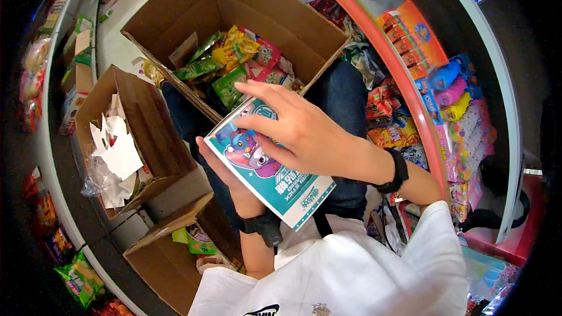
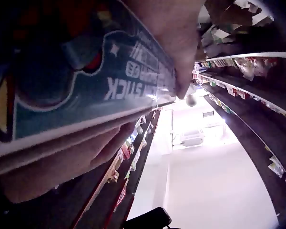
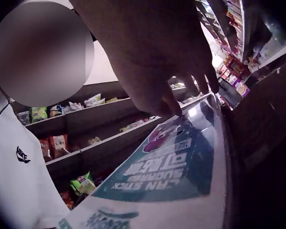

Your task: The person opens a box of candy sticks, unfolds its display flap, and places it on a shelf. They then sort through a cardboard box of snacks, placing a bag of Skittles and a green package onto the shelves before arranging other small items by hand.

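Note:
A flat teal-and-white candy box (image 1: 295, 199), printed with a purple cartoon figure and white lettering, is held tilted above the lap. My left hand (image 1: 227, 174) grips it from beneath, mostly hidden by the box. In the left wrist view, fingers (image 2: 62, 164) of that hand run along the underside. Over the printed face reaches my right hand (image 1: 301, 126), its fingers extended toward the far edge and thumb low over the picture. The right wrist view has its fingertips (image 3: 174, 105) at the far end of the glossy box (image 3: 157, 171).
Before the lap stands a big open carton (image 1: 281, 6) with colourful candy packets (image 1: 234, 50). At left, another carton (image 1: 164, 140) holds white paper scraps (image 1: 120, 152); a third carton (image 1: 158, 263) sits nearer. Stocked shelves (image 1: 421, 117) curve along the right.

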The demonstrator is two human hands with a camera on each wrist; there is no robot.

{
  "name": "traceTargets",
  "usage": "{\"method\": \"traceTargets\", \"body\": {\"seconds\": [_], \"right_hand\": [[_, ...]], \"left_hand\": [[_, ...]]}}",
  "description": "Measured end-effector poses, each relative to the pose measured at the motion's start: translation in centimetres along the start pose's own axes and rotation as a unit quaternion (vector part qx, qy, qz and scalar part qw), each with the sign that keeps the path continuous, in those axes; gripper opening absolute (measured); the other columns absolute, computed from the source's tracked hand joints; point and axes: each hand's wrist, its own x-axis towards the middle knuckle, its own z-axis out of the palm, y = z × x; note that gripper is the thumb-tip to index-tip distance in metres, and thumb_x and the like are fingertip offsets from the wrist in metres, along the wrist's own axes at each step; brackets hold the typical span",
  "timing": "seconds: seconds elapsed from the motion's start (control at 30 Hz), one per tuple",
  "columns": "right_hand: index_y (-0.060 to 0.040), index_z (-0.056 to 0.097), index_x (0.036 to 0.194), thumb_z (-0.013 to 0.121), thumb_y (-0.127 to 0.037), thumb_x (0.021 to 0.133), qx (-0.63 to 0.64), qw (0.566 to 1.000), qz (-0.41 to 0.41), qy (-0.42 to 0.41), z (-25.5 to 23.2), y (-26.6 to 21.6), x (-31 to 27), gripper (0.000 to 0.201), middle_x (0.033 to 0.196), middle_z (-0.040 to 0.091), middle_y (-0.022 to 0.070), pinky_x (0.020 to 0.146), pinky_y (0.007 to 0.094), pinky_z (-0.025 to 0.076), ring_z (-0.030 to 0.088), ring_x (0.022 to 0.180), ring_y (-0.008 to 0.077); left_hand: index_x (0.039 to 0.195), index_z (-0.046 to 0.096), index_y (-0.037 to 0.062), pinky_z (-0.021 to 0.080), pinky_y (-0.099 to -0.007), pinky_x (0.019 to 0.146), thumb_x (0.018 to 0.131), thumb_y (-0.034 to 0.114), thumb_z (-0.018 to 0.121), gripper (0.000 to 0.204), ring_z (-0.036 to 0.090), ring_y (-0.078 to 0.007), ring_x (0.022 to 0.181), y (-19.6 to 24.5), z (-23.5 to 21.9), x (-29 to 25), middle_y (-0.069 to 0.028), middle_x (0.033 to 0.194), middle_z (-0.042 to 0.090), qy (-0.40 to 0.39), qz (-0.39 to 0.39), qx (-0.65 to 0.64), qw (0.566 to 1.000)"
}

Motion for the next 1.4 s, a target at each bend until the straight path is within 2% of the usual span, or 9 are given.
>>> {"method": "traceTargets", "body": {"seconds": [0.4, 0.6, 0.8, 0.93, 1.1, 1.2, 1.23, 1.3, 1.4], "right_hand": [[-0.0013, 0.058, 0.104, 0.063, -0.023, 0.085, -0.07, 0.993, 0.085, -0.044, 2.0, 0.9, -0.7, 0.029, 0.131, 0.048, 0.0199, 0.09, 0.0422, 0.044, 0.056, 0.106, 0.0351], [0.0042, 0.059, 0.091, 0.066, -0.023, 0.081, -0.155, 0.986, 0.051, -0.023, 2.7, 1.0, -0.5, 0.03, 0.117, 0.056, 0.02, 0.085, 0.0389, 0.047, 0.058, 0.1, 0.0315], [-0.0012, 0.059, 0.075, 0.064, -0.024, 0.078, -0.186, 0.978, -0.022, 0.097, 3.4, 2.1, 0.4, 0.024, 0.09, 0.055, 0.0131, 0.071, 0.0362, 0.045, 0.054, 0.082, 0.0274], [-0.0025, 0.058, 0.074, 0.064, -0.023, 0.077, -0.196, 0.975, -0.014, 0.099, 3.3, 1.8, 0.4, 0.022, 0.089, 0.056, 0.0134, 0.071, 0.0357, 0.045, 0.053, 0.082, 0.0278], [-0.0048, 0.057, 0.072, 0.067, -0.021, 0.075, -0.181, 0.97, -0.061, 0.15, 2.5, 1.4, -0.4, 0.019, 0.092, 0.057, 0.0141, 0.071, 0.0373, 0.046, 0.056, 0.079, 0.0291], [-0.004, 0.057, 0.081, 0.069, -0.02, 0.076, -0.045, 0.978, 0.029, 0.202, -0.3, 0.8, -1.6, 0.021, 0.096, 0.059, 0.0137, 0.075, 0.0385, 0.048, 0.059, 0.082, 0.0304], [-0.0028, 0.056, 0.097, 0.073, -0.022, 0.077, 0.034, 0.949, 0.052, 0.309, 0.1, 1.3, -2.3, 0.032, 0.098, 0.061, 0.014, 0.079, 0.0374, 0.049, 0.061, 0.09, 0.0302], [-0.0015, 0.052, 0.109, 0.072, -0.027, 0.081, 0.102, 0.958, 0.225, 0.143, -1.9, 0.0, -4.4, 0.043, 0.098, 0.061, 0.0132, 0.081, 0.0358, 0.049, 0.062, 0.091, 0.0257], [0.0007, 0.052, 0.112, 0.069, -0.031, 0.086, 0.408, 0.838, 0.356, -0.07, -1.3, -0.4, -8.8, 0.045, 0.103, 0.064, 0.0126, 0.078, 0.0321, 0.051, 0.063, 0.093, 0.0167]], "left_hand": [[0.115, 0.057, 0.0055, 0.052, -0.0379, 0.088, 0.09, 0.061, 0.046, 0.062, 0.063, -0.0253, 0.097, -1.3, -1.2, 1.4, -0.0144, 0.109, 0.063, -0.041, -0.095, -0.033, 0.994], [0.109, 0.06, 0.0079, 0.052, -0.0373, 0.085, 0.091, 0.056, 0.047, 0.052, 0.064, -0.0233, 0.092, -2.0, -0.2, 0.6, -0.0114, 0.105, 0.064, -0.058, -0.131, -0.072, 0.987], [0.104, 0.06, 0.0103, 0.052, -0.0359, 0.084, 0.091, 0.055, 0.049, 0.048, 0.063, -0.0218, 0.092, -2.2, 0.4, 0.2, -0.0081, 0.101, 0.064, -0.053, -0.142, -0.171, 0.974], [0.107, 0.06, 0.0094, 0.051, -0.0362, 0.086, 0.09, 0.058, 0.047, 0.053, 0.062, -0.022, 0.095, -2.5, 0.4, -0.1, -0.0083, 0.104, 0.064, -0.029, -0.114, -0.093, 0.989], [0.121, 0.055, 0.0062, 0.043, -0.0387, 0.099, 0.09, 0.063, 0.042, 0.066, 0.056, -0.0253, 0.11, -2.7, -1.8, -0.4, -0.0131, 0.12, 0.058, -0.116, -0.093, -0.123, 0.981], [0.125, 0.051, 0.0068, 0.04, -0.0398, 0.101, 0.089, 0.065, 0.041, 0.069, 0.052, -0.0276, 0.114, -2.3, -1.4, 0.0, -0.0147, 0.124, 0.055, -0.108, -0.066, -0.108, 0.986], [0.127, 0.05, 0.007, 0.039, -0.0402, 0.102, 0.089, 0.066, 0.041, 0.07, 0.051, -0.0284, 0.115, -2.1, -1.0, 0.4, -0.0153, 0.125, 0.053, -0.109, -0.056, -0.108, 0.987], [0.13, 0.047, 0.0074, 0.038, -0.0409, 0.103, 0.088, 0.067, 0.041, 0.073, 0.049, -0.0299, 0.118, -1.6, -0.4, 1.3, -0.0163, 0.128, 0.051, -0.129, -0.041, -0.118, 0.984], [0.134, 0.043, 0.008, 0.035, -0.042, 0.105, 0.087, 0.069, 0.041, 0.077, 0.045, -0.0322, 0.122, -1.8, 0.2, 2.6, -0.018, 0.132, 0.047, -0.179, -0.044, -0.139, 0.973]]}}
